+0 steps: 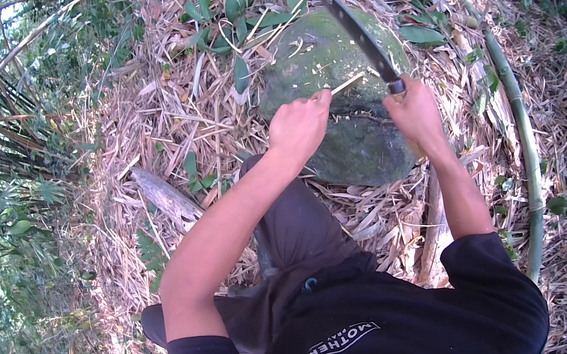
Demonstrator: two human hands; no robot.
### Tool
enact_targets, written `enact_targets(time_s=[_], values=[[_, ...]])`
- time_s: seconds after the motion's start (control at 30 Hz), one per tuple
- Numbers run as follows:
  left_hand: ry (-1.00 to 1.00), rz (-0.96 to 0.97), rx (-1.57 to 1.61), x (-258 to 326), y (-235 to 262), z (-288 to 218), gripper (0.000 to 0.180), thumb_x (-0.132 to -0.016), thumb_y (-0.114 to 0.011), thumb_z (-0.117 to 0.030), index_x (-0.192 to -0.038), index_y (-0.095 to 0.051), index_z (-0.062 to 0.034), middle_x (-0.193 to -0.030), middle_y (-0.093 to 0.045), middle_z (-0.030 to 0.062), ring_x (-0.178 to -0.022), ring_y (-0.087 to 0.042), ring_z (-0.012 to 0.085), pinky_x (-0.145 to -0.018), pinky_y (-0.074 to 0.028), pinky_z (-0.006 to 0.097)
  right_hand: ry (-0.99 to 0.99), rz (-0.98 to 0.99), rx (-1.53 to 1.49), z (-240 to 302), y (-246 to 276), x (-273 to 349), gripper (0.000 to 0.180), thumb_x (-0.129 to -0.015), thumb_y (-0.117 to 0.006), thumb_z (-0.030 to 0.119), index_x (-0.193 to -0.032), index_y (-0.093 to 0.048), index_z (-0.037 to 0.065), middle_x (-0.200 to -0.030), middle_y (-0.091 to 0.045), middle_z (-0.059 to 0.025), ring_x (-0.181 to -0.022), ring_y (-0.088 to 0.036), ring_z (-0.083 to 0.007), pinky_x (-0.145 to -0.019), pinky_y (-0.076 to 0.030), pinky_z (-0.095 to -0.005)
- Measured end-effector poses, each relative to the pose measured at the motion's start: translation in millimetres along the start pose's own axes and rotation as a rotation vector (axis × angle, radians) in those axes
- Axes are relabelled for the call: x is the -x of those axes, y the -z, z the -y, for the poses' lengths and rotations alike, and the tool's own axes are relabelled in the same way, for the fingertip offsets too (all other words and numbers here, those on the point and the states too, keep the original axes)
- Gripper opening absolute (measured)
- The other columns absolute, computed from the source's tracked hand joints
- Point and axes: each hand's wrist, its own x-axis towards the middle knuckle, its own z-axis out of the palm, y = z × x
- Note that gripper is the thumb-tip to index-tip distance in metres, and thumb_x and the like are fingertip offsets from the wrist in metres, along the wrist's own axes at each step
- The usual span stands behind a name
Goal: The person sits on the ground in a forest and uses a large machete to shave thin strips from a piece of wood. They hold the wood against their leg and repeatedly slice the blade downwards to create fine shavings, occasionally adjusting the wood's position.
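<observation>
My left hand [300, 127] is closed around a thin, pale stick [349, 84], whose cut end points right, over a mossy green boulder [367, 150]. In my right hand [416, 113] is the handle of a machete [359, 32]. Its long dark blade slants up and to the left above the boulder's right side, with a light metal collar at the handle. A small gap separates the stick's tip from the blade. Pale chips are scattered over the top of the boulder.
Dry bamboo leaves [164, 114] cover the ground. A grey log piece [165, 194] lies left of my knee, and a long green bamboo pole [524, 141] curves along the right. Split pale strips [280, 29] and green leaves [420, 35] lie beyond the boulder.
</observation>
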Motion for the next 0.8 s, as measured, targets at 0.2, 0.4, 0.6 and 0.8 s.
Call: enact_targets(time_s=[0.2, 0.4, 0.6, 0.8], values=[[-0.03, 0.039, -0.019, -9, 19, -3, 0.018, -0.086, -0.055, -0.006, -0.104, -0.056, -0.0021, -0.071, -0.07, 0.0156, -0.069, -0.072, 0.0309, -0.058, -0.058, 0.042, 0.05, -0.05, -0.083, 6, -6, -3, 0.021, -0.079, -0.066, 0.014, -0.089, -0.06, -0.004, -0.064, -0.063, -0.02, -0.062, -0.067, -0.0335, -0.063, -0.053, -0.043], [0.006, 0.08, 0.038, -12, 23, -8, 0.017, -0.087, -0.054, -0.007, -0.103, -0.059, -0.0021, -0.075, -0.07, 0.0171, -0.073, -0.073, 0.0329, -0.063, -0.058, 0.044, -0.043, 0.146, 0.123, 10, -4, -6, 0.031, -0.079, -0.066, 0.015, -0.101, -0.063, -0.005, -0.074, -0.066, -0.0256, -0.076, -0.068, -0.0418, -0.075, -0.053, -0.0492], [0.023, 0.119, 0.044, -17, 28, -5, 0.019, -0.088, -0.053, -0.008, -0.106, -0.059, -0.0024, -0.079, -0.071, 0.0183, -0.079, -0.072, 0.0355, -0.067, -0.058, 0.046, -0.044, 0.117, 0.238, 4, -16, -2, 0.033, -0.079, -0.068, 0.018, -0.103, -0.064, -0.003, -0.08, -0.069, -0.0253, -0.081, -0.07, -0.0412, -0.076, -0.055, -0.0491], [0.09, 0.212, 0.136, -19, 18, 3, 0.023, -0.095, -0.053, -0.018, -0.112, -0.057, -0.0035, -0.085, -0.071, 0.0209, -0.083, -0.071, 0.0375, -0.071, -0.057, 0.05, -0.19, 0.113, 0.139, -23, -9, -10, 0.028, -0.079, -0.067, 0.018, -0.098, -0.065, -0.002, -0.082, -0.069, -0.025, -0.077, -0.069, -0.0389, -0.075, -0.055, -0.0455]])
